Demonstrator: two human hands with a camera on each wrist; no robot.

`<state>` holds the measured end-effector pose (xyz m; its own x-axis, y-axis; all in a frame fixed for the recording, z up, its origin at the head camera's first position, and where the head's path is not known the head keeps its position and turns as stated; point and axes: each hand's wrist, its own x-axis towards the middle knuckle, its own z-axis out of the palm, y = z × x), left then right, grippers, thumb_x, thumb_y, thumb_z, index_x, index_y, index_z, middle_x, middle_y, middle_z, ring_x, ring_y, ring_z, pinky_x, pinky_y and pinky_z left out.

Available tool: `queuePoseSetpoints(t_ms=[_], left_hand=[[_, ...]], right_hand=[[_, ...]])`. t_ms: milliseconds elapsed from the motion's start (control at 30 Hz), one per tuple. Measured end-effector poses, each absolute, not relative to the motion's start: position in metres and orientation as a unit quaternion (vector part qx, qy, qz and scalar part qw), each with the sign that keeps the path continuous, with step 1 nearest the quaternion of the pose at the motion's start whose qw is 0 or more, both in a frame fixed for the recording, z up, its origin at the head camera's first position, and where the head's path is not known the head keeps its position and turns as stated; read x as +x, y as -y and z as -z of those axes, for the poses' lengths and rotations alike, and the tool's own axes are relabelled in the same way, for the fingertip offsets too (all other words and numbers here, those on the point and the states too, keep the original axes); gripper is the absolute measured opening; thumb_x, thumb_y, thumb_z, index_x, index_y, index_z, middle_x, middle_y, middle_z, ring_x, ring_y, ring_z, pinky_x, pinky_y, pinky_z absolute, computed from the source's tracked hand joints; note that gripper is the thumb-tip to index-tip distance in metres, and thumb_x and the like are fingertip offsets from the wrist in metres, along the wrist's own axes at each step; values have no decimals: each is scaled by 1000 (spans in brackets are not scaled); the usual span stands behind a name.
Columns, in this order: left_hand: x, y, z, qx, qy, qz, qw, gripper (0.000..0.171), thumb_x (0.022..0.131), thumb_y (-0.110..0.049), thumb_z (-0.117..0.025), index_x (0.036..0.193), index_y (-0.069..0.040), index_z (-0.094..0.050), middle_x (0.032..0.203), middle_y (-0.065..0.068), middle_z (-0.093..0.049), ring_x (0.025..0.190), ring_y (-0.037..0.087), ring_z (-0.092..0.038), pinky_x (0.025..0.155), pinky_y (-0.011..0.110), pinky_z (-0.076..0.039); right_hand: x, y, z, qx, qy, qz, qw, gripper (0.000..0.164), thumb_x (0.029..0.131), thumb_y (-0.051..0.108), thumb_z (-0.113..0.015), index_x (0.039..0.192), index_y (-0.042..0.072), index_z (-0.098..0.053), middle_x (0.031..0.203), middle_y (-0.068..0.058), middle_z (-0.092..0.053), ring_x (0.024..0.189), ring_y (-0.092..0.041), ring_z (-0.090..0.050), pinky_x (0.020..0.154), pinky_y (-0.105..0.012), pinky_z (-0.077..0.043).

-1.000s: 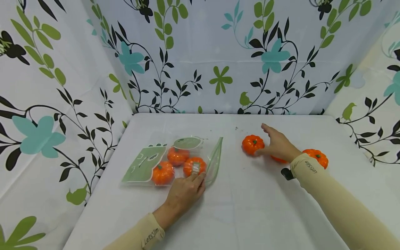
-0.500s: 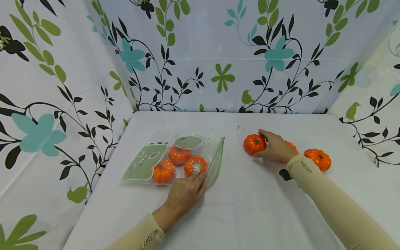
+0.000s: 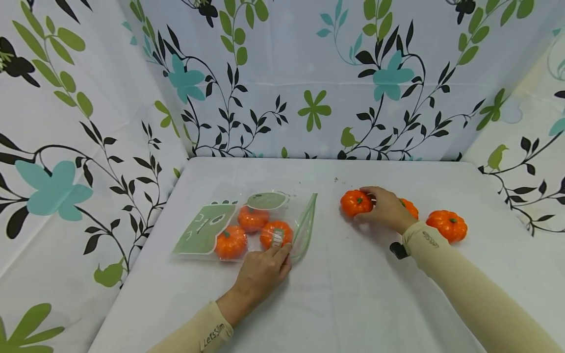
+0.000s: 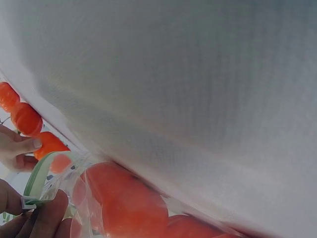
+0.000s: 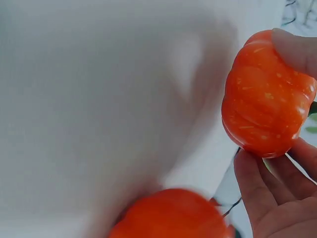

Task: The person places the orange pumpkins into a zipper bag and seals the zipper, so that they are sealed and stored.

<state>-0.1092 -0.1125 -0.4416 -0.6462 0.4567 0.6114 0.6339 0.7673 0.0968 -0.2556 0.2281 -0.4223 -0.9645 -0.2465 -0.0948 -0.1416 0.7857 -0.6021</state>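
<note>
A clear zip bag [image 3: 205,230] with green print lies flat on the left of the table in the head view. Inside it are three orange toy pumpkins [image 3: 231,242]. My left hand [image 3: 265,267] pinches the bag by its mouth edge, beside the green zip strip [image 4: 37,181] seen in the left wrist view. To the right, my right hand [image 3: 386,211] grips another orange pumpkin [image 3: 355,202], thumb on one side and fingers on the other. The right wrist view shows this pumpkin's glossy ribbed side, with a shadow on the cloth beside it.
Partly hidden behind my right hand is a loose pumpkin [image 3: 409,207]. One more pumpkin [image 3: 447,225] sits farther right, close to my forearm. White cloth covers the table [image 3: 335,294]; a patterned curtain [image 3: 282,78] hangs behind its far edge.
My right hand has come down onto the leftmost loose pumpkin and taken hold of it, shifting it slightly left. The left hand and bag have stayed in place.
</note>
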Motion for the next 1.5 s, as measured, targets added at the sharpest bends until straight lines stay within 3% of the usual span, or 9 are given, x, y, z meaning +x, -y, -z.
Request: queuePoseSetpoints(t_ms=[533, 833, 1067, 1500], left_hand=[[-112, 110, 442, -303, 894, 141, 300, 31, 77, -12, -85, 105, -4, -76, 88, 12, -76, 54, 18, -67, 48, 27, -52], [-112, 111, 441, -306, 889, 133, 312, 31, 77, -12, -85, 106, -4, -75, 84, 10, -75, 53, 18, -65, 45, 27, -50], [-112, 110, 440, -310, 889, 134, 310, 30, 77, -13, -85, 104, -5, -75, 83, 9, -75, 51, 16, -63, 44, 26, -48], [-114, 111, 445, -320, 882, 131, 320, 32, 76, -14, -87, 105, -4, -76, 81, 8, -74, 55, 17, -64, 48, 27, -51]], right_hand=[[-206, -162, 409, -196, -886, 406, 106, 80, 76, 30, -89, 143, 5, -53, 140, -9, -58, 125, -29, -57, 102, -48, -47], [-205, -133, 420, -233, -871, 421, 95, 78, 76, 22, -89, 142, 2, -54, 140, -9, -58, 123, -28, -58, 102, -44, -49], [-208, -112, 426, -223, -870, 434, 71, 81, 76, 26, -90, 143, -1, -52, 141, -11, -56, 125, -29, -57, 102, -45, -48], [-216, -85, 437, -201, -867, 454, 37, 60, 81, 12, -84, 134, 5, -59, 133, -8, -59, 123, -24, -57, 105, -40, -46]])
